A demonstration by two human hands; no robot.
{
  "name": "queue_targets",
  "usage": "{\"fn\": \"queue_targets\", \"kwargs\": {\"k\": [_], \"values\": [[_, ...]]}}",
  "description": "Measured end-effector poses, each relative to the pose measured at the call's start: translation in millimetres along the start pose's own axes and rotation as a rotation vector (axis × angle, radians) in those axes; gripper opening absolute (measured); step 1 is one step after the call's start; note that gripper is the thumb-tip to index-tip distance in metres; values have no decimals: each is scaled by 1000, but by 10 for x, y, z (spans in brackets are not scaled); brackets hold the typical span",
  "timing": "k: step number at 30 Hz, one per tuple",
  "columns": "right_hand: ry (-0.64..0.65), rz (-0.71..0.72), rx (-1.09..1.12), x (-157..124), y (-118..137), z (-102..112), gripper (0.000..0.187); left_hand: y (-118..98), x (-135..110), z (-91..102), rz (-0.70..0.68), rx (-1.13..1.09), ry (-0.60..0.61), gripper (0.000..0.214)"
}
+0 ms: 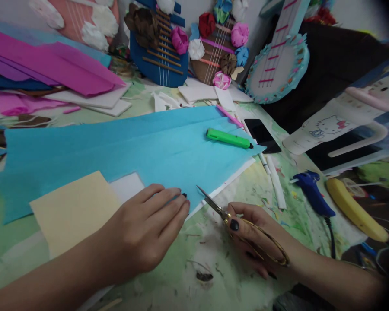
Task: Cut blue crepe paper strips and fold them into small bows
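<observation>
A wide blue sheet of tissue paper (94,147) lies across the table with a white layer showing under its right edge. My left hand (149,229) is closed at its near edge, fingers pressed together on the paper and thumb hidden. Under that wrist rests a cream square of paper (74,207), and a small white piece (127,185) shows beyond it. My right hand (256,237) grips gold-handled scissors (214,206), whose blades look closed and point toward the blue sheet's right edge, near my left fingertips. On the sheet sits a green marker-like tool (228,138).
At right are a dark phone (262,135), a blue glue gun (314,194), a yellow banana-shaped tool (356,211) and a large tumbler (327,123). Magenta sheets (61,65) are stacked at back left. Decorated guitar-like crafts (162,47) stand along the back.
</observation>
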State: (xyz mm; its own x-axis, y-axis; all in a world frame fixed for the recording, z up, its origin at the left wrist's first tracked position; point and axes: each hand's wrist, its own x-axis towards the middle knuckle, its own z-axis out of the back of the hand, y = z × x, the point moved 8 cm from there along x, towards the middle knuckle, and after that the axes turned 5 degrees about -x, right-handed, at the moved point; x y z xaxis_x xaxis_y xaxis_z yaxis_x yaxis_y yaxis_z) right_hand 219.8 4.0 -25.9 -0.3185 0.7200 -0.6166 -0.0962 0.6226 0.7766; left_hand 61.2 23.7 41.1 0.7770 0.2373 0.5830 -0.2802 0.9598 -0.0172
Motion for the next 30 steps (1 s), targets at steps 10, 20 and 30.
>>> {"fn": "queue_targets", "kwargs": {"k": [10,20,30], "values": [[-17,-14,-23,-7,-3,8,45,4,-12,9,4,2,-34,24],[-13,-16,-3,0,0,-2,46,9,-21,6,14,9,4,24],[-33,-38,-19,-11,-36,5,48,8,3,33,41,21,-38,27]]}}
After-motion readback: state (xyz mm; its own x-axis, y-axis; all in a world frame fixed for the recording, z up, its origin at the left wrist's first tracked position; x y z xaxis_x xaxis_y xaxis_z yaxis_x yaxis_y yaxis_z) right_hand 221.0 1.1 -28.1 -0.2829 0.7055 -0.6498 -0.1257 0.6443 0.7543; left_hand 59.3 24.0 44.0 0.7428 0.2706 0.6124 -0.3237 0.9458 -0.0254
